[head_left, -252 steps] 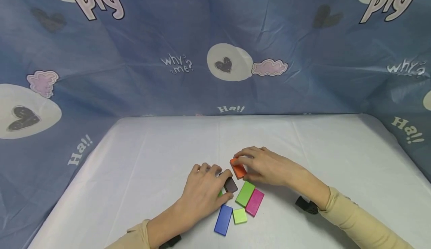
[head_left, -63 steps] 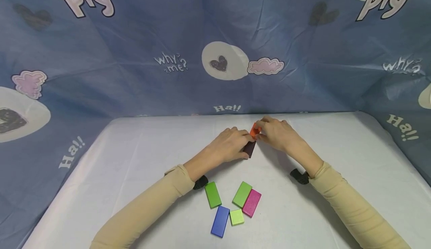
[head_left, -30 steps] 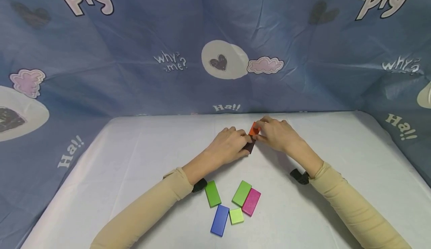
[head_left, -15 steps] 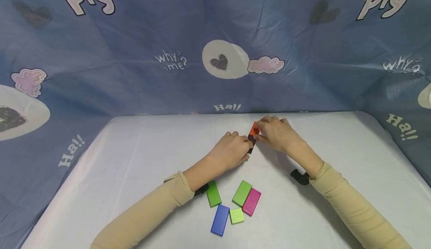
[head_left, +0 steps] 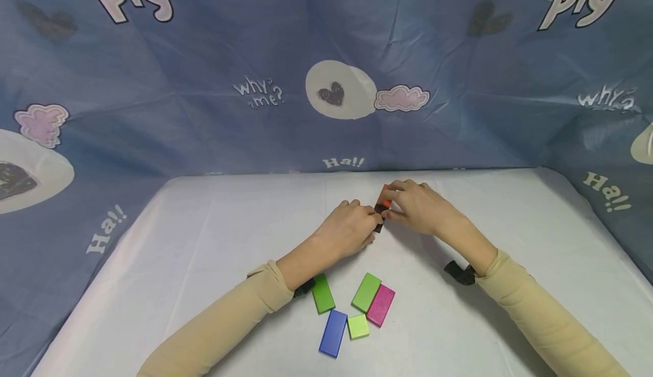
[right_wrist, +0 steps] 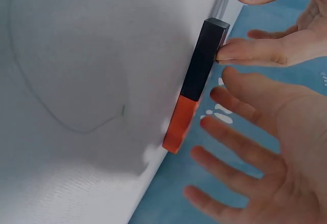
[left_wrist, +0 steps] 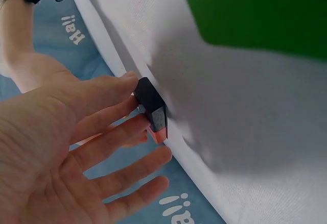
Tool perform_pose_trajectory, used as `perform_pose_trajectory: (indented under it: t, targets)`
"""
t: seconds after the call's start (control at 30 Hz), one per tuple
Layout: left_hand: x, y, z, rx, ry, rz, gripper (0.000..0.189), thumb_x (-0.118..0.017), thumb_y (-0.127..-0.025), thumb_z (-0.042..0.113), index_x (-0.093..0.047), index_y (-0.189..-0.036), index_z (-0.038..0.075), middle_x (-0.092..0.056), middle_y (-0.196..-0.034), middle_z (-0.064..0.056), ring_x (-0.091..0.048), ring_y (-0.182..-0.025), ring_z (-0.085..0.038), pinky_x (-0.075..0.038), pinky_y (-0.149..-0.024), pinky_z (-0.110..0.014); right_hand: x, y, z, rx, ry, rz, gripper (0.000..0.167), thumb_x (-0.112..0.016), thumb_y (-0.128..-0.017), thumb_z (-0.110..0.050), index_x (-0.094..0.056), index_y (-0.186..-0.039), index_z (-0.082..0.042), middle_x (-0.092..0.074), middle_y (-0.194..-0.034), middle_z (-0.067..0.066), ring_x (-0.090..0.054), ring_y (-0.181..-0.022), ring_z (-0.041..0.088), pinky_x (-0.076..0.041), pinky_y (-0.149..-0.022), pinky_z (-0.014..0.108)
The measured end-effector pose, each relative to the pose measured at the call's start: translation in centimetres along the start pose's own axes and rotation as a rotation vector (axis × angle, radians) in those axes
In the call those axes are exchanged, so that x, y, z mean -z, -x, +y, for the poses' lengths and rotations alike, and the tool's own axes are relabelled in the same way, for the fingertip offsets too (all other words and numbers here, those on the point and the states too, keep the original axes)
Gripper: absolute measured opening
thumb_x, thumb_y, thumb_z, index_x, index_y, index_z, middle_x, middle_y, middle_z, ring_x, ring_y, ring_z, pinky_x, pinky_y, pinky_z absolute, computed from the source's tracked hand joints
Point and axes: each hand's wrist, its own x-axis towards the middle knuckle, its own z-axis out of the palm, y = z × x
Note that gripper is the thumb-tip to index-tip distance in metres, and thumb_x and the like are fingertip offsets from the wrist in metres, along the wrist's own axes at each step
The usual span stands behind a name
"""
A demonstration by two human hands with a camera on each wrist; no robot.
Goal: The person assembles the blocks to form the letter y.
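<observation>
Towards the back of the white table, a black block (right_wrist: 204,58) and an orange block (right_wrist: 181,124) lie end to end in one straight line, with the orange at the far end. My left hand (head_left: 348,228) is beside the black block; in the right wrist view a straight finger touches its side while the thumb stands apart. My right hand (head_left: 420,207) hovers over the pair from the right. Its fingers (right_wrist: 240,142) are spread and loose in the right wrist view, clear of both blocks. In the head view the fingers partly hide the blocks.
Nearer me lie a dark green block (head_left: 323,293), a light green block (head_left: 366,292) beside a magenta block (head_left: 381,305), a blue block (head_left: 333,333) and a small lime block (head_left: 358,327). A blue printed cloth (head_left: 285,133) rises behind the table.
Both hands have moved the black and orange blocks from the cluster to the back, where they now join end to end. Lately the left thumb has come away, and the right hand has loosened and shifted nearer.
</observation>
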Motion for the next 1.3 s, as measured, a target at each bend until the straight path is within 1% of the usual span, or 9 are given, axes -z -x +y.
perform_pose_trajectory:
  t: [0.13,0.27,0.43,0.57,0.77,0.9,1.0,1.17,1.3]
  targets:
    - [-0.12,0.04,0.05,-0.002,0.005,-0.016,0.026,-0.074,-0.103,0.029,-0.077,-0.127,0.02,-0.079,-0.12,0.003,-0.072,-0.094,-0.023,-0.057,-0.079,-0.035,-0.2,0.0,0.15,0.091,-0.069,0.021,0.014,-0.081,-0.097,-0.017,-0.079,-0.111,-0.016,-0.076,-0.112,0.001,-0.072,-0.101,0.025,-0.06,-0.086,0.048]
    - [-0.18,0.08,0.06,-0.003,0.014,-0.011,0.025,-0.075,-0.102,0.029,-0.078,-0.125,0.019,-0.079,-0.12,0.003,-0.072,-0.093,-0.023,-0.056,-0.078,-0.036,-0.32,-0.16,0.42,0.142,-0.137,0.002,0.016,-0.081,-0.095,-0.008,-0.079,-0.109,-0.013,-0.075,-0.108,0.0,-0.073,-0.099,0.022,-0.06,-0.089,0.04]
    - [-0.2,0.11,-0.04,-0.01,0.021,-0.001,0.025,-0.076,-0.101,0.028,-0.077,-0.124,0.019,-0.079,-0.117,0.002,-0.072,-0.092,-0.023,-0.057,-0.078,-0.036,-0.27,-0.33,0.67,0.147,-0.166,-0.023,0.017,-0.081,-0.094,-0.006,-0.078,-0.109,-0.014,-0.075,-0.11,0.0,-0.074,-0.101,0.02,-0.06,-0.092,0.04]
    - [-0.15,0.15,-0.06,-0.008,0.02,0.0,0.025,-0.076,-0.101,0.029,-0.077,-0.124,0.019,-0.079,-0.117,0.002,-0.072,-0.092,-0.022,-0.057,-0.078,-0.035,-0.2,-0.37,0.67,0.156,-0.157,-0.008,0.018,-0.083,-0.093,-0.007,-0.079,-0.108,-0.015,-0.076,-0.11,0.0,-0.074,-0.101,0.02,-0.061,-0.091,0.04]
    - [-0.13,0.28,-0.03,-0.009,0.017,0.004,0.025,-0.076,-0.101,0.029,-0.077,-0.124,0.018,-0.079,-0.116,0.002,-0.072,-0.091,-0.023,-0.056,-0.077,-0.035,-0.47,-0.36,0.78,0.203,-0.138,0.015,0.018,-0.084,-0.093,-0.009,-0.08,-0.109,-0.014,-0.076,-0.11,-0.001,-0.074,-0.101,0.019,-0.061,-0.09,0.039]
    - [-0.13,0.19,-0.14,-0.01,0.024,0.005,0.025,-0.075,-0.101,0.029,-0.077,-0.124,0.018,-0.079,-0.115,0.002,-0.071,-0.09,-0.023,-0.055,-0.076,-0.035,-0.51,-0.47,0.85,0.192,-0.142,0.003,0.017,-0.083,-0.094,-0.009,-0.08,-0.108,-0.017,-0.075,-0.11,-0.004,-0.074,-0.101,0.017,-0.061,-0.092,0.038]
    - [-0.13,0.11,-0.29,-0.008,0.048,-0.01,0.026,-0.075,-0.101,0.029,-0.077,-0.125,0.018,-0.079,-0.116,0.002,-0.071,-0.091,-0.024,-0.056,-0.078,-0.037,-0.49,-0.59,0.74,0.169,-0.124,-0.002,0.015,-0.083,-0.094,-0.011,-0.08,-0.104,-0.021,-0.075,-0.108,-0.006,-0.072,-0.098,0.015,-0.061,-0.086,0.04]
    - [0.06,0.32,-0.56,-0.001,0.1,-0.054,0.032,-0.075,-0.102,0.032,-0.075,-0.13,0.018,-0.078,-0.125,0.001,-0.07,-0.097,-0.026,-0.058,-0.086,-0.041,-0.45,-0.62,0.31,0.139,-0.057,0.015,0.015,-0.086,-0.091,-0.014,-0.079,-0.096,-0.026,-0.074,-0.102,-0.009,-0.066,-0.092,0.017,-0.056,-0.075,0.044]
    - [0.11,0.64,-0.64,-0.007,0.102,-0.067,0.036,-0.076,-0.101,0.036,-0.073,-0.132,0.017,-0.077,-0.127,0.001,-0.069,-0.099,-0.027,-0.057,-0.087,-0.042,-0.49,-0.65,0.16,0.143,-0.048,0.026,0.014,-0.087,-0.09,-0.013,-0.08,-0.095,-0.024,-0.073,-0.101,-0.006,-0.068,-0.091,0.017,-0.058,-0.073,0.043]
